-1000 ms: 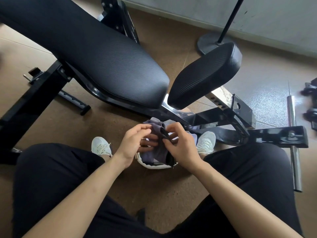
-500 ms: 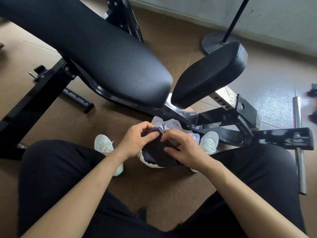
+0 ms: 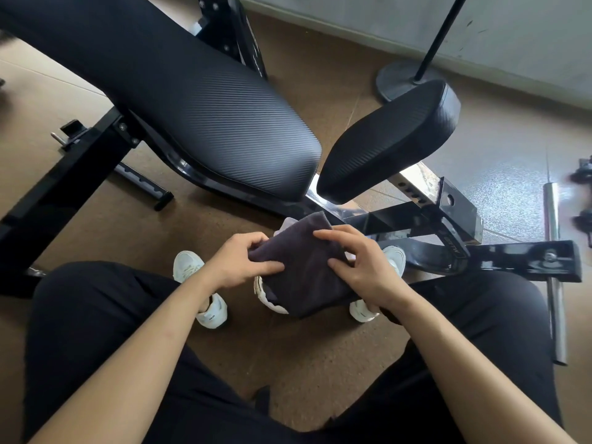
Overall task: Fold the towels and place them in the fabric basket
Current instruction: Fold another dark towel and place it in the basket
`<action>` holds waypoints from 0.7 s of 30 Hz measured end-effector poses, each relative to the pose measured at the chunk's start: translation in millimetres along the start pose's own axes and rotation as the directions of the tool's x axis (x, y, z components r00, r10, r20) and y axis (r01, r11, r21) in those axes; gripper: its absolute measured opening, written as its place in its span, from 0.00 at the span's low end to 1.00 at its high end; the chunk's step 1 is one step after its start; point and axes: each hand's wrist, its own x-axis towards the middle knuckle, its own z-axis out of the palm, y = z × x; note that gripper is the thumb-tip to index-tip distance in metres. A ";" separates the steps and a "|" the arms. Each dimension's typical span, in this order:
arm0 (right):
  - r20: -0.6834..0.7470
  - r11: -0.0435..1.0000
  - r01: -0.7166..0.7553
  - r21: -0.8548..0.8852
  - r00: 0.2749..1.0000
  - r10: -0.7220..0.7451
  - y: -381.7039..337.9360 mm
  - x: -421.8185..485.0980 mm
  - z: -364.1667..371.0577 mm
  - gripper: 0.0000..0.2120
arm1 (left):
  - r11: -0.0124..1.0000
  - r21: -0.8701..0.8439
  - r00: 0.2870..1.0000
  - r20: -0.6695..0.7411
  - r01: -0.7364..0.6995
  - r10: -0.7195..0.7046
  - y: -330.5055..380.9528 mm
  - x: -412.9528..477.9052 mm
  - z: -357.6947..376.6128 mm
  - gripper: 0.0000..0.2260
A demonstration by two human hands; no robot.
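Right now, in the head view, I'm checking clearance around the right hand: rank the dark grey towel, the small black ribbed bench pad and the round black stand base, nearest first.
1. Dark grey towel: held by the right hand, on its left.
2. Small black ribbed bench pad: ahead of the hand.
3. Round black stand base: farthest, by the wall.

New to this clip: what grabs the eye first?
The left hand and right hand hold a dark towel at centre, over a white fabric basket on the floor between white shoes. Behind them a black weight bench fills the upper frame, its long pad beside a smaller pad. A steel bar lies at right.
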 end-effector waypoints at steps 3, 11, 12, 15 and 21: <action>-0.030 0.990 -0.033 -0.138 0.999 0.029 8.0 2.3 -4.5 0.28 | 0.987 -0.157 0.993 -0.116 -0.029 0.010 0.5 -1.8 0.8 0.13; -0.034 0.963 -0.136 -0.234 0.991 0.132 13.5 1.8 7.7 0.36 | 0.939 -0.335 0.985 -0.170 -0.073 0.016 10.5 -8.8 14.0 0.35; -0.047 0.965 -0.154 -0.214 0.988 0.147 13.4 1.5 9.3 0.36 | 0.944 -0.317 0.987 -0.153 -0.089 0.041 10.4 -9.5 14.4 0.39; -0.074 0.967 -0.226 -0.119 0.973 0.218 14.5 1.4 13.9 0.37 | 0.962 -0.174 0.975 -0.114 -0.209 0.191 10.7 -11.6 15.3 0.42; -0.067 0.952 -0.294 0.079 0.952 0.300 19.8 1.3 14.6 0.36 | 0.978 0.031 0.978 -0.030 -0.207 0.208 7.6 -10.5 17.7 0.31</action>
